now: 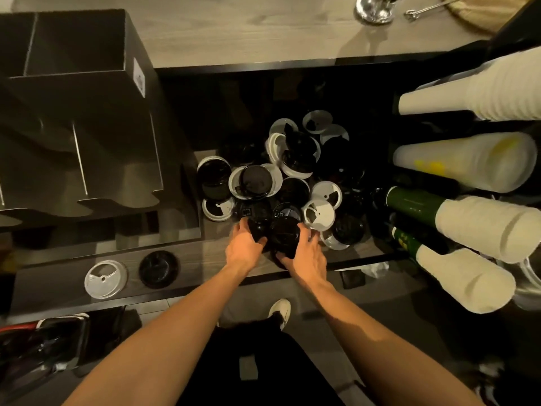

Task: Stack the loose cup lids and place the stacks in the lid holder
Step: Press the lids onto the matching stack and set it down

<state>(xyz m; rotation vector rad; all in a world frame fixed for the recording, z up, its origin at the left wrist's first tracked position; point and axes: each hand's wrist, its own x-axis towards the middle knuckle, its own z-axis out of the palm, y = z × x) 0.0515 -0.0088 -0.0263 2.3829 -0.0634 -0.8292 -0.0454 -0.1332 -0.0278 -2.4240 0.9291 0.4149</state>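
Observation:
A heap of loose black and white cup lids lies on the counter's middle. At its near edge, my left hand grips a black lid. My right hand holds a short stack of black lids right beside it, and the two almost touch. The dark lid holder, with divided slots, stands on the left. One white lid and one black lid lie apart on the counter in front of the holder.
Sleeves of stacked paper cups jut out sideways from a rack on the right, close to the heap. A raised wooden shelf runs along the back with a metal stand. My shoe shows on the floor below.

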